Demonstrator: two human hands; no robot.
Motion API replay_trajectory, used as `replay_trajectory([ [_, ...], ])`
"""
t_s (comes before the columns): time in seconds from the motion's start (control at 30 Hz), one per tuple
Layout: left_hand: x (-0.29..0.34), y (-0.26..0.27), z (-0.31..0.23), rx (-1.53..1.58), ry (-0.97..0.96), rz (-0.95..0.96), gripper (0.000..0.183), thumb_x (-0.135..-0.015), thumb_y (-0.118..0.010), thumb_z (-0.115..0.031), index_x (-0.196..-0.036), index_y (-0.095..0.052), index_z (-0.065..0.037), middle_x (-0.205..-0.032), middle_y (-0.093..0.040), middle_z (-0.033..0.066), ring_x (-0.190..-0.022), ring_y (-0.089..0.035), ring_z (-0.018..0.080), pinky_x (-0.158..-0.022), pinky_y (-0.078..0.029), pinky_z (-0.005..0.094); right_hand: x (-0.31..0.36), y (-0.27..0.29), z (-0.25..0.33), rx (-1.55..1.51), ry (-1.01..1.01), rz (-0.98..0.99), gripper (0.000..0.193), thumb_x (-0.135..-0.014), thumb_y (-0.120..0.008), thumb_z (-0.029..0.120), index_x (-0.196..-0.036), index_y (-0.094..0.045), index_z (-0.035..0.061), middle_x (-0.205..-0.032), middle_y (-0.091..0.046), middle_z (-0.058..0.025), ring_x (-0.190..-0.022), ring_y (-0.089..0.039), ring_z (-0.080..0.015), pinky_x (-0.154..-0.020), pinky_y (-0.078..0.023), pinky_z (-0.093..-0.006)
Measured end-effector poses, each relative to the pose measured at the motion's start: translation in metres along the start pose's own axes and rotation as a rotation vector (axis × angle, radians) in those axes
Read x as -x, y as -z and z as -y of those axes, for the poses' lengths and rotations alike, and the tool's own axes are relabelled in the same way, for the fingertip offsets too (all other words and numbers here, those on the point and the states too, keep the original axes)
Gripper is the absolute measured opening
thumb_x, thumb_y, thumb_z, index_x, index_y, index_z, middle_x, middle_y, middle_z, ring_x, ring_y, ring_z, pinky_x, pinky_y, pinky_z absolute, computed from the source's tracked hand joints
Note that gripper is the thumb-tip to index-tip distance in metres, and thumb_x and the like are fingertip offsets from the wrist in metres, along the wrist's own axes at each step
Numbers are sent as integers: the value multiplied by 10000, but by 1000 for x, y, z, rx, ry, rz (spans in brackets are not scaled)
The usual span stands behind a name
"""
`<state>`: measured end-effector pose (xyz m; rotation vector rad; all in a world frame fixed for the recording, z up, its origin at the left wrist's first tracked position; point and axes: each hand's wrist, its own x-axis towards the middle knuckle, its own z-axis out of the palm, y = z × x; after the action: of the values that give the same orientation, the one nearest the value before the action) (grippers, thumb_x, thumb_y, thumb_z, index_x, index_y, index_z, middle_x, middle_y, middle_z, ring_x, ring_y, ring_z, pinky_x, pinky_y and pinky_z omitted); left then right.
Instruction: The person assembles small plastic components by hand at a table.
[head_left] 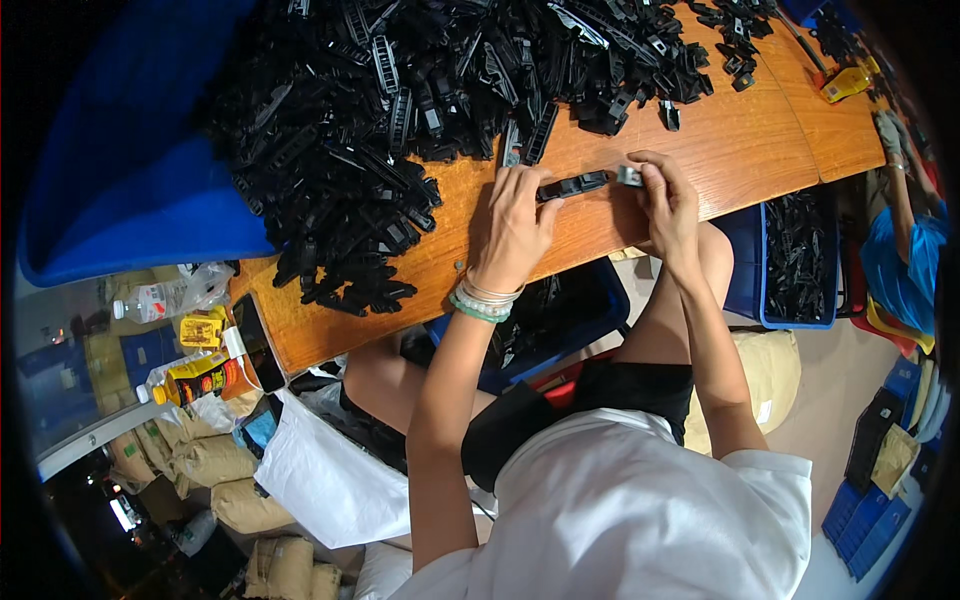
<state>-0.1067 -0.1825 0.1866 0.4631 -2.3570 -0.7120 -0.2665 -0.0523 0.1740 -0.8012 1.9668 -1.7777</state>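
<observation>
Holding black clip point(572, 185) | blue bin point(795, 262): black parts point(797, 240)

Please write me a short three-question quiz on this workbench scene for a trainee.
1. True or false: the left hand holds a long black plastic part at the edge of the wooden table.
2. What does the right hand pinch?
A. a yellow bottle
B. a small grey piece
C. a phone
3. Fill in: the blue bin on the person's right holds more ____ plastic parts.

Key: 1 true; 2 B; 3 black.
</observation>
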Motion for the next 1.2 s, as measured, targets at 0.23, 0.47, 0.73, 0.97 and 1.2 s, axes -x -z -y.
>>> replay_trajectory([
  [0.23, 2, 5, 1, 61, 95, 57, 212, -738, -715, -10, -931, -645, 39, -942, -605, 147, -901, -566, 323, -824, -467, 390, -7, 2, 17, 305, 148, 433, 309, -828, -660, 27, -1126, -630, -45, -868, -597, -143, -771, -566, -251, -720, -451, -329],
  [0.47, -3, 6, 1, 89, 57, 64, 206, -739, -702, 9, -938, -664, 50, -886, -606, 143, -872, -569, 311, -790, -475, 381, -34, 16, 15, 448, 293, 580, 264, -810, -679, 62, -1063, -683, -13, -949, -588, -128, -851, -574, -290, -770, -460, -362],
  [0.73, -8, 14, 0, 183, 90, 241, 214, -756, -736, -80, -915, -673, 49, -887, -620, 139, -850, -577, 299, -752, -478, 362, -23, 3, 19, 460, 347, 641, 277, -792, -690, 51, -1068, -705, 47, -977, -602, -141, -916, -599, -305, -804, -479, -372],
  [0.97, -46, -3, 0, -399, -7, 28, 254, -801, -698, -136, -986, -616, 19, -922, -552, 152, -871, -563, 319, -751, -483, 411, -54, -15, 23, 721, 654, 90, 187, -761, -684, 53, -945, -698, 25, -956, -589, -108, -903, -546, -288, -791, -429, -368],
  [1.2, -13, -2, -8, 21, 290, 111, 147, -817, -684, -89, -891, -635, 28, -826, -608, 145, -698, -614, 274, -631, -491, 362, -42, -8, 12, 610, 610, 305, 219, -755, -652, 20, -963, -714, 47, -1051, -564, -92, -991, -526, -279, -841, -416, -379],
])
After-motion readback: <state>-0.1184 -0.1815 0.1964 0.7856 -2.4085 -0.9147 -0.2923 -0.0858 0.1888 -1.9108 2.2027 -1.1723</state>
